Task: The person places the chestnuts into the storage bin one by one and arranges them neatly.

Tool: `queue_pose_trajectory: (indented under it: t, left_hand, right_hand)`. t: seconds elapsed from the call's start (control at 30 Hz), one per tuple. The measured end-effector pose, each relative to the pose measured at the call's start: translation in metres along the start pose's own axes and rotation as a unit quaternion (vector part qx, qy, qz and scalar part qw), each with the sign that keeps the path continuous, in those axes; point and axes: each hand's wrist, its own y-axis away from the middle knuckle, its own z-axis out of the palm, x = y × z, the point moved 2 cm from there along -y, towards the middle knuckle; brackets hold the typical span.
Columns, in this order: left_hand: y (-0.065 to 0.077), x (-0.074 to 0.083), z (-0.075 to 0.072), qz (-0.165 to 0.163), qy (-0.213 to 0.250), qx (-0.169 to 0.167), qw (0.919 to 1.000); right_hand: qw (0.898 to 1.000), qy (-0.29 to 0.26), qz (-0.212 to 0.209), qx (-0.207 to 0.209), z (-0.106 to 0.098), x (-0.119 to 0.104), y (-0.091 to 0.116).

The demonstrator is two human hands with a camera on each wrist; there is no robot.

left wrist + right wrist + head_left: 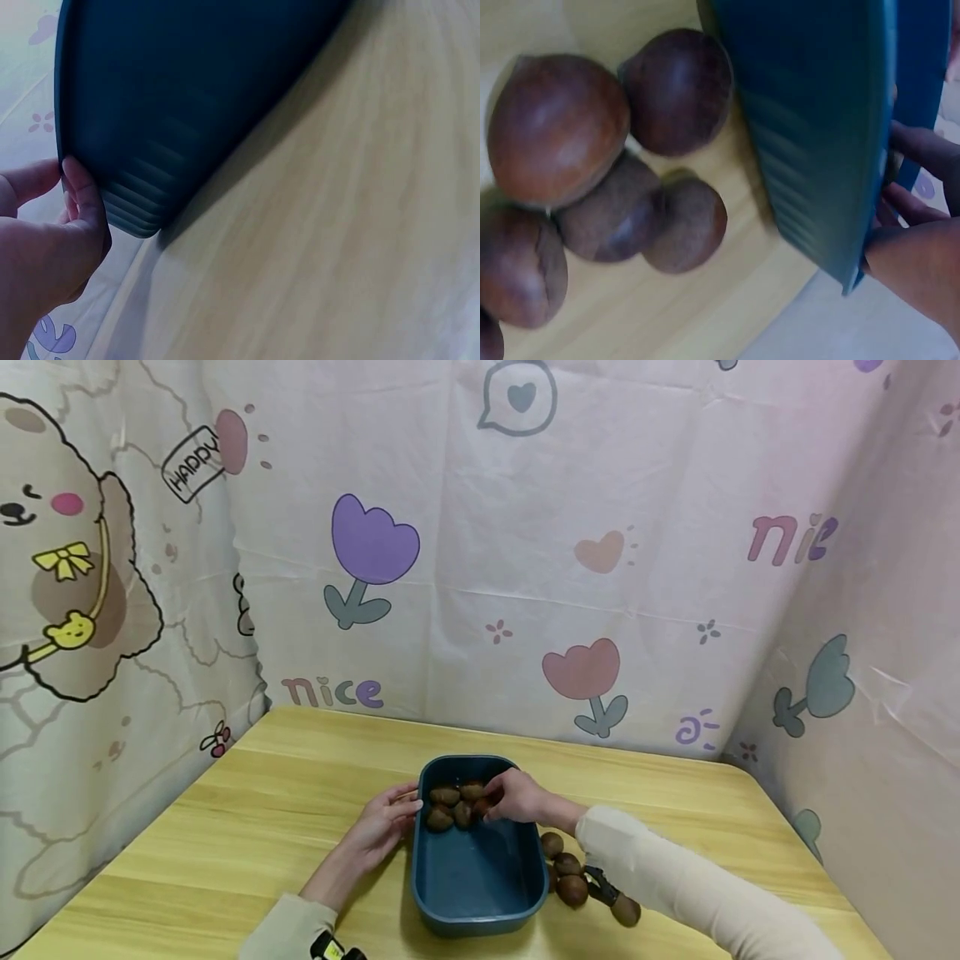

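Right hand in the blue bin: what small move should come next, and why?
Probably the right hand should let go of its chestnut: it appears low in the blue bin, beside other chestnuts, the left hand holds the bin, and loose chestnuts lie outside on the table.

Pale printed sheets (480, 485) on three sides, purple tulip (375, 543) facing me, winking bear (71, 593) off left; yellow wood-grain table (300, 777) below.
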Motion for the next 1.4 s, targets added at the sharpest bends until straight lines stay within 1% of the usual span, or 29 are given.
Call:
queue_pose_trajectory:
  t: [0.23,0.37,0.5,0.77,0.87,0.97,1.2,1.27,1.4]
  left_hand:
    - [0.0,0.0,0.002,-0.001,0.001,0.004,1.0]
    - [0.0,0.0,0.003,-0.002,-0.003,0.004,1.0]
    - [0.0,-0.001,0.003,-0.003,-0.002,0.005,1.0]
    - [0.001,-0.002,0.005,0.007,0.003,-0.011,0.9999]
    - [0.001,-0.002,0.005,0.009,0.003,-0.013,0.9999]
    - [0.0,-0.002,0.005,0.011,0.004,-0.013,0.9998]
    - [0.0,-0.002,0.004,0.014,0.011,-0.011,0.9998]
    - [0.0,-0.001,0.004,0.012,0.015,-0.009,0.9998]
    - [0.0,-0.001,0.002,0.01,0.01,-0.009,0.9999]
  right_hand:
    - [0.999,0.022,-0.023,0.011,0.005,0.0,0.0]
    - [0.999,0.039,-0.024,0.014,0.006,0.001,0.0]
    - [0.998,0.052,-0.036,0.016,0.007,0.001,-0.001]
    - [0.997,0.059,-0.05,0.015,0.008,-0.001,0.001]
    - [0.997,0.056,-0.058,0.019,0.006,0.0,0.002]
    - [0.996,0.049,-0.059,0.036,0.0,0.002,0.002]
    - [0.994,-0.003,-0.043,0.102,-0.02,0.011,0.003]
    - [0.992,-0.014,-0.044,0.115,-0.026,0.015,0.005]
    - [0.991,-0.039,-0.037,0.125,-0.031,0.025,0.013]
